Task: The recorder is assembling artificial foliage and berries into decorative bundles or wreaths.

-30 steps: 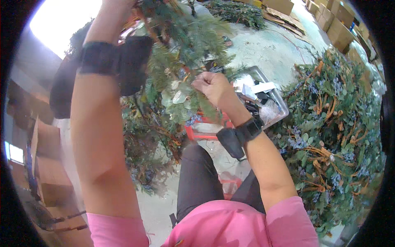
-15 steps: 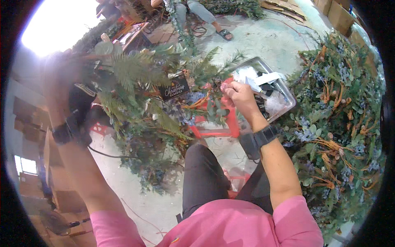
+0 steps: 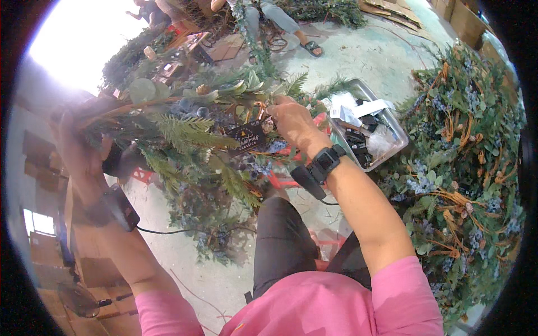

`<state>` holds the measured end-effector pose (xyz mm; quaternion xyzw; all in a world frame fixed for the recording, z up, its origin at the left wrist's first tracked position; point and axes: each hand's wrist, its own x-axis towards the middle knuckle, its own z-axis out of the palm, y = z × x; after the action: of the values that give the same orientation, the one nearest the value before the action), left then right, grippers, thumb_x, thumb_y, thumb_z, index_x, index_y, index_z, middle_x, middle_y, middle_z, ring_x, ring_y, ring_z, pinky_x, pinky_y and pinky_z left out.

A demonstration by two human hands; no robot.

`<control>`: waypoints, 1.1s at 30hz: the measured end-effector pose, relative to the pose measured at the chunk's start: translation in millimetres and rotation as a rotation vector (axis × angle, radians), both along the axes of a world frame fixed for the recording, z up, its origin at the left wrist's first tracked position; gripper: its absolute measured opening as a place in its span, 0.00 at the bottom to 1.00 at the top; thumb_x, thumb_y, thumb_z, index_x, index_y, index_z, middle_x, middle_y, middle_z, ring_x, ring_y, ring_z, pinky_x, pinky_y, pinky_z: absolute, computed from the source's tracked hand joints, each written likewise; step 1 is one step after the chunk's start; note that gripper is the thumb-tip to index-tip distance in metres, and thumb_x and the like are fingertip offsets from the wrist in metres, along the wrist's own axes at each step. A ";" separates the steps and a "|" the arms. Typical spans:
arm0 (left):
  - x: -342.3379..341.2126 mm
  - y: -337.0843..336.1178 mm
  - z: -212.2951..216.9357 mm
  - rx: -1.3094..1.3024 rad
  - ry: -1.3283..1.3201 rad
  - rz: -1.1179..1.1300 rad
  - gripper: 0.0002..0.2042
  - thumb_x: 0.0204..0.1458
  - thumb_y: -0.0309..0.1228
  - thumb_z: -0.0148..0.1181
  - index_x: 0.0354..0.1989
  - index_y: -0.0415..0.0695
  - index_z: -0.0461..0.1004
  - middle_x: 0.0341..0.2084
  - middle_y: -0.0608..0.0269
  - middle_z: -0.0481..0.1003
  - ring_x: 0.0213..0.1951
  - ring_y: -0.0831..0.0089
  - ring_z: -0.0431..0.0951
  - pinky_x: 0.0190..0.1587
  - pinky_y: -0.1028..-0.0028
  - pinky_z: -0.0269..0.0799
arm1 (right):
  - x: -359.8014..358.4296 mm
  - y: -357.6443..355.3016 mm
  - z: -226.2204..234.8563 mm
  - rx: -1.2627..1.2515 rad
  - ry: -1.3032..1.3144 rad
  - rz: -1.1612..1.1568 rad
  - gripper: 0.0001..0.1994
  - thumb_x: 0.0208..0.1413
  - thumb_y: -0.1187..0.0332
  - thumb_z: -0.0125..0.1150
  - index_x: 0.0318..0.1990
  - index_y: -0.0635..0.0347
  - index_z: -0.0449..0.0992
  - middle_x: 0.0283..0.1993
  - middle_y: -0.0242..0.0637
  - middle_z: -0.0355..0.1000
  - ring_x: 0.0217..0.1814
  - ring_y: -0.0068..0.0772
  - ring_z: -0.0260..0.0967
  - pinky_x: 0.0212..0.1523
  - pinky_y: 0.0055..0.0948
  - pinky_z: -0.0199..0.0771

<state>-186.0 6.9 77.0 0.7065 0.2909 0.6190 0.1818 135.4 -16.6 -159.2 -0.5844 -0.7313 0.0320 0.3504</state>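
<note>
A leafy artificial garland (image 3: 185,134) with fern fronds, blue berries and brown twigs stretches across in front of me. At its left end my left hand (image 3: 78,148) is closed around the stems; glare and blur soften the fingers. My right hand (image 3: 294,123) is bent in at the right part of the garland, its fingertips pinched on the stems just above a black hanging tag (image 3: 246,137). The tag lies against the greenery, its face turned toward me. Leaves hide part of what the right fingertips touch.
Right of my right hand is a clear plastic tray (image 3: 400,137) holding black pieces, white paper and a plastic bag. A heap of similar garlands (image 3: 448,185) fills the right side. Red stool parts (image 3: 283,180) show below the garland. Another person's foot (image 3: 312,47) rests farther off.
My right hand has moved left from beside the tray to the garland by the tag. The garland's left part and my left hand have shifted slightly, and the tag has moved a little right.
</note>
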 end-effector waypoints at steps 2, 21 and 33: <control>-5.1 -2.1 -1.3 0.091 0.138 0.071 0.05 0.55 0.28 0.47 0.38 0.42 0.65 0.32 0.58 0.71 0.41 0.63 0.73 0.51 0.62 0.65 | -3.8 -1.8 4.8 -0.013 -0.118 -0.007 0.08 0.45 0.74 0.50 0.32 0.57 0.76 0.37 0.43 0.68 0.43 0.43 0.67 0.41 0.36 0.71; 18.2 3.4 4.4 0.051 0.084 0.144 0.04 0.54 0.26 0.50 0.36 0.42 0.65 0.29 0.59 0.71 0.38 0.64 0.75 0.44 0.65 0.71 | 24.0 12.0 14.4 -0.223 -0.076 0.294 0.11 0.43 0.67 0.57 0.35 0.59 0.74 0.34 0.46 0.72 0.40 0.48 0.70 0.41 0.38 0.70; 5.8 25.4 13.6 -0.038 0.092 0.107 0.05 0.53 0.28 0.49 0.35 0.41 0.66 0.29 0.58 0.71 0.38 0.62 0.74 0.43 0.63 0.72 | 40.9 6.9 -15.7 -0.520 0.968 0.670 0.12 0.41 0.84 0.49 0.34 0.67 0.76 0.37 0.34 0.73 0.38 0.27 0.69 0.41 0.25 0.69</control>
<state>-180.2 32.3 90.7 0.7142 0.3478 0.5890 0.1483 176.3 -9.7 -174.9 -0.3097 -0.6017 0.5760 0.4586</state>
